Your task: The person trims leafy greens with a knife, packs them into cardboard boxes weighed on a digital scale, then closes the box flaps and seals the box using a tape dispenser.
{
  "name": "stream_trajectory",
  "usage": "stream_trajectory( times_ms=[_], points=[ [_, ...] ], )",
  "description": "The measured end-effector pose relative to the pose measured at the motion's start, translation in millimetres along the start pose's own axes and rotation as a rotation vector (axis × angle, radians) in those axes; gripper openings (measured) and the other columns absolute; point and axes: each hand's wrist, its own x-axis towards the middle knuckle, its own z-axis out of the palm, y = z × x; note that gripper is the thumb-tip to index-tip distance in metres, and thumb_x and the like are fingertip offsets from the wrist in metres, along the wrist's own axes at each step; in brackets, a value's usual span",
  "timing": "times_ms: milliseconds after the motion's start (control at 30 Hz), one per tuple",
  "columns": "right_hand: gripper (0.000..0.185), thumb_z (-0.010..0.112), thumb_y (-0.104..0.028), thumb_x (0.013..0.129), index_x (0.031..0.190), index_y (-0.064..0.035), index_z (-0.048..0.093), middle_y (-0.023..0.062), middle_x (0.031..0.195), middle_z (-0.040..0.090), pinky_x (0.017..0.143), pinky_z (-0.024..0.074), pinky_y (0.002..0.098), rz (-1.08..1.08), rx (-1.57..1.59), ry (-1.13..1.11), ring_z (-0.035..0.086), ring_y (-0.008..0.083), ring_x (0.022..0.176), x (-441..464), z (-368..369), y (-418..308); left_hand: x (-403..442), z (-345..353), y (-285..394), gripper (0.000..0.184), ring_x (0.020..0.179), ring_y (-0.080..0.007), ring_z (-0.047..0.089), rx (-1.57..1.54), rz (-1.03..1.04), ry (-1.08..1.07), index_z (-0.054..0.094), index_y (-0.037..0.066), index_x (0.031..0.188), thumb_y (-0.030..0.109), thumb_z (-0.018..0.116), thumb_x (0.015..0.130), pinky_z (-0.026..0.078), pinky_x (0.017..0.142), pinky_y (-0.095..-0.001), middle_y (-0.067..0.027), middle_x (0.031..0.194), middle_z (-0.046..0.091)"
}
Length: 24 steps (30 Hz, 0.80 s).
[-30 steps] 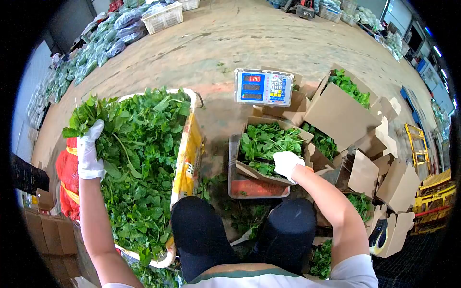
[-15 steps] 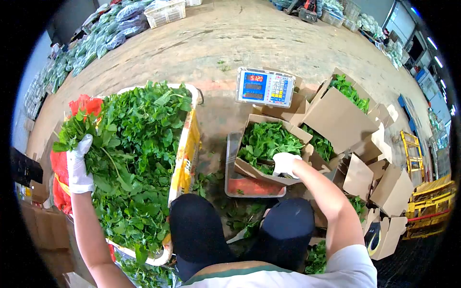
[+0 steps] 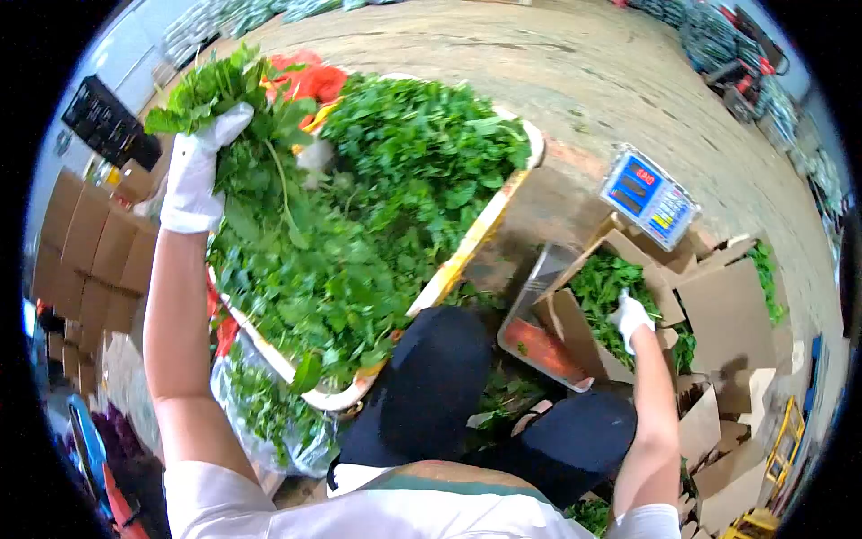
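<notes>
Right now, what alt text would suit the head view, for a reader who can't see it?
A gloved left hand holds a bunch of greens by a crate heaped with leaves, while the gloved right hand reaches into a cardboard box of greens on a scale. The person's dark-clad knees show between, with more boxes at right.

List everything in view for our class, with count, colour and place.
Tub: one, white and yellow, centre-left
Leafy greens: uncountable, green, tub, box, left hand
Scale display: one, blue, right
Open box: one, brown, below display
Other cartons: several, brown, both sides
Netting: count unclear, red, tub's far-left corner
Black crate: one, upper left
Clear bag: one, below tub
Yellow frames: count unclear, lower right
Legs: two, dark-clothed, bottom centre
Gloved hands: two, white; left upper left, right at box
</notes>
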Motion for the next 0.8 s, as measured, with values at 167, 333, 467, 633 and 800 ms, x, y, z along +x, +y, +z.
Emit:
stream_trajectory(
  times_ms=[167, 333, 467, 633, 800],
  points=[
    [0.09, 0.068, -0.015, 0.066, 0.138, -0.0048, 0.015, 0.0205, 0.11, 0.054, 0.067, 0.0466, 0.0321, -0.102, 0.415, -0.012, 0.056, 0.024, 0.078, -104, -62, -41, -12, -33, 2, 0.023, 0.08, -0.0153, 0.058, 0.207, -0.081, 0.019, 0.058, 0.006, 0.102, 0.015, 0.058, 0.08, 0.048, 0.071, -0.0304, -0.0057, 0.093, 0.061],
    [0.077, 0.062, -0.006, 0.072, 0.138, -0.0151, 0.024, 0.0041, 0.064, 0.053, 0.043, 0.0373, 0.0243, 0.044, 0.737, 0.055, 0.045, 0.0111, 0.053, -238, -102, 3, 23, -15, -72, 0.026, 0.084, -0.0159, 0.057, 0.414, 0.099, -0.043, 0.056, 0.005, 0.104, 0.014, 0.059, 0.08, 0.046, 0.074, -0.0309, -0.0064, 0.096, 0.06],
    [0.029, 0.065, -0.011, 0.074, 0.1, -0.0019, 0.058, 0.0019, 0.063, 0.055, 0.044, 0.0393, 0.0208, 0.298, 0.547, 0.231, 0.051, 0.007, 0.053, -378, -105, 91, 17, 4, -82, 0.028, 0.086, -0.0164, 0.055, 0.495, 0.182, -0.036, 0.055, 0.004, 0.106, 0.014, 0.059, 0.08, 0.045, 0.076, -0.0313, -0.007, 0.099, 0.059],
    [0.02, 0.063, -0.019, 0.074, 0.065, -0.0019, 0.057, 0.0057, 0.054, 0.054, 0.034, 0.0365, 0.0251, 0.816, 1.242, 1.068, 0.05, 0.0135, 0.04, -494, 9, 231, 21, 18, -88, 0.031, 0.09, -0.0171, 0.054, 0.543, 0.245, -0.033, 0.053, 0.003, 0.109, 0.013, 0.059, 0.079, 0.044, 0.079, -0.0318, -0.0077, 0.103, 0.057],
    [0.014, 0.062, -0.009, 0.071, 0.062, -0.0051, 0.053, 0.0049, 0.05, 0.047, 0.037, 0.0311, 0.0286, 1.248, 1.21, 1.481, 0.041, 0.0147, 0.039, -557, 160, 323, 25, 30, -87, 0.034, 0.093, -0.0177, 0.052, 0.584, 0.298, -0.032, 0.052, 0.002, 0.111, 0.013, 0.06, 0.079, 0.043, 0.082, -0.0323, -0.0084, 0.106, 0.055]
  ],
)
